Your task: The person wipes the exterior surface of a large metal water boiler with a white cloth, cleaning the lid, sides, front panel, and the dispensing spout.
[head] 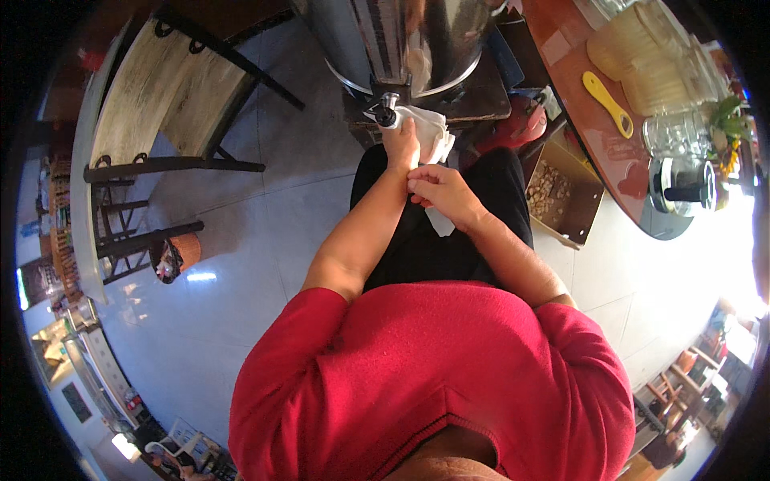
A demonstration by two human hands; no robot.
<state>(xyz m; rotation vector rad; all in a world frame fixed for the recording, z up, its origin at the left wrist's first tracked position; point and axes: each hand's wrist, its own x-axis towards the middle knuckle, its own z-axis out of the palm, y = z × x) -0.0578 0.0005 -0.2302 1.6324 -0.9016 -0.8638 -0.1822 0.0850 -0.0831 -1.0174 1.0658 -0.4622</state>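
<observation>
My left hand [402, 145] is closed on a white cloth [430, 129], which bunches out to the right of its thumb. Just above it, a metal tap with a black spout [387, 112] juts from the base of a large stainless steel drum [337, 42]. The drum stands on a dark wooden stool [490, 108]. My right hand [442, 191] is at my left wrist with thumb and forefinger drawn together; whether something small is between them is hidden. A pale flat piece [439, 221], not clear in kind, shows below the right hand, over my black trousers.
On the right, a reddish-brown table [607, 162] bears a yellow bottle opener [607, 104], glass jars [674, 135] and a French press [683, 186]. Under it sits an open cardboard box [565, 207] with small pale pieces inside. A wooden-topped table [144, 90] and a waste bin [183, 251] are left.
</observation>
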